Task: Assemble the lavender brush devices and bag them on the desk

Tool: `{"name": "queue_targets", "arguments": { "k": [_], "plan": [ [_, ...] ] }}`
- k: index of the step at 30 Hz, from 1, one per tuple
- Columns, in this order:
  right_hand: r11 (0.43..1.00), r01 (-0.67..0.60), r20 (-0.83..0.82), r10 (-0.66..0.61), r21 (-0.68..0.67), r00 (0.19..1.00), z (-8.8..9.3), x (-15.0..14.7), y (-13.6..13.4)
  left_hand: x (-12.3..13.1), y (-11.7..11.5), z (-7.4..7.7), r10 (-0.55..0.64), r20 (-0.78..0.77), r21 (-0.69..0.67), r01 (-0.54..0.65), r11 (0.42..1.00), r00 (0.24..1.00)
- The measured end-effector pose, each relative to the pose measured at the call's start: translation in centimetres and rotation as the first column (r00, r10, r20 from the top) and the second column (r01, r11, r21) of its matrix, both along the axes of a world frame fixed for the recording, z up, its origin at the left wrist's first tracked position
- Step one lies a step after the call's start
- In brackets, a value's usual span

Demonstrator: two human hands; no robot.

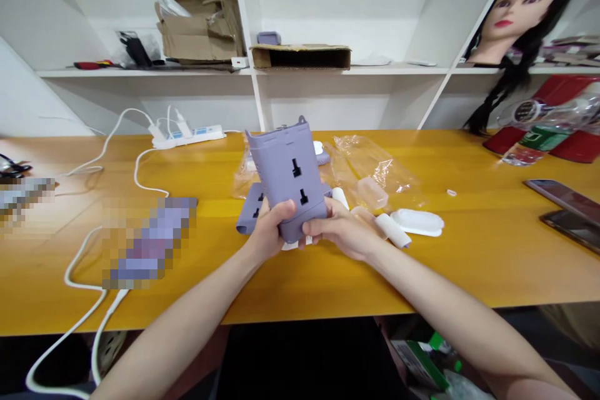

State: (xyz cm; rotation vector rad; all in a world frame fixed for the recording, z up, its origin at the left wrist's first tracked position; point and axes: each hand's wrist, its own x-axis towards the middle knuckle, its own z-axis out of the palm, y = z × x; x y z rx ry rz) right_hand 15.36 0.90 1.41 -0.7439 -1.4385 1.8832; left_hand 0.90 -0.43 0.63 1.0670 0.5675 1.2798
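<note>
Between my two hands, above the table, I hold a purple plastic wall-mount holder (284,165) with two black T-shaped slots in the face towards me. My left hand (268,230) grips its lower left edge, thumb on the face. At the lower right corner, my right hand (344,230) pinches it; some fingertips are hidden underneath. Another purple slotted piece (247,217) lies partly behind the holder. To the right of my hands are white cylindrical pieces (392,229), a translucent cup-like piece (372,192) and an oval white tray (418,222).
Clear plastic wrap (375,162) lies behind the parts. At left are a pixelated phone (152,240), white cables and a power strip (197,135). Phones (569,200) and a plastic bottle (537,140) are at right. White shelves (398,72) hold cardboard and a mannequin head (520,6).
</note>
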Motion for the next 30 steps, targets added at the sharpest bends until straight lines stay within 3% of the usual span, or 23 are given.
{"name": "queue_targets", "arguments": {
  "k": [3, 7, 11, 13, 15, 18, 20, 23, 26, 30],
  "plan": [
    [1.000, -0.008, -0.046, 0.008, -0.011, 0.999, 0.3, 0.2, -0.1, -0.2, 0.2, 0.1, 0.080, -0.054, -0.024, -0.081, 0.996, 0.995],
    [0.987, 0.148, -0.118, -0.140, 0.061, 0.983, -0.2, 0.1, 0.3, -0.1, 0.3, 0.6, 0.269, -0.088, 0.075, -0.262, 0.962, 0.959],
    [0.941, 0.210, 0.012, -0.221, 0.265, 0.975, -1.3, 0.4, 0.8, 0.4, 0.2, 0.5, 0.270, -0.188, 0.118, -0.251, 0.961, 0.944],
    [0.874, 0.201, 0.173, -0.303, 0.442, 0.937, -1.5, 0.7, 0.7, 0.5, 0.3, 0.3, 0.287, -0.226, 0.111, -0.268, 0.957, 0.931],
    [0.768, 0.158, 0.278, -0.405, 0.621, 0.871, -1.4, 1.0, 0.4, 0.3, 0.4, 0.2, 0.319, -0.251, 0.134, -0.294, 0.946, 0.914],
    [0.588, 0.117, 0.263, -0.520, 0.800, 0.812, -0.7, 1.2, 0.0, 0.1, 0.7, 0.2, 0.314, -0.261, 0.153, -0.283, 0.947, 0.913],
    [0.525, 0.142, 0.223, -0.570, 0.839, 0.790, -0.5, 1.1, 0.0, 0.0, 0.7, 0.1, 0.270, -0.228, 0.127, -0.246, 0.961, 0.936],
    [0.522, 0.251, 0.140, -0.599, 0.815, 0.788, -0.6, 1.0, 0.3, 0.0, 0.5, -0.1, 0.219, -0.216, 0.109, -0.199, 0.974, 0.952],
    [0.571, 0.359, 0.023, -0.553, 0.738, 0.833, -1.0, 0.9, 0.7, 0.1, 0.2, -0.3, 0.194, -0.264, 0.140, -0.161, 0.977, 0.945],
    [0.645, 0.402, -0.059, -0.485, 0.650, 0.873, -1.2, 0.8, 0.7, 0.0, 0.1, -0.5, 0.169, -0.265, 0.174, -0.125, 0.977, 0.949]
  ]
}}
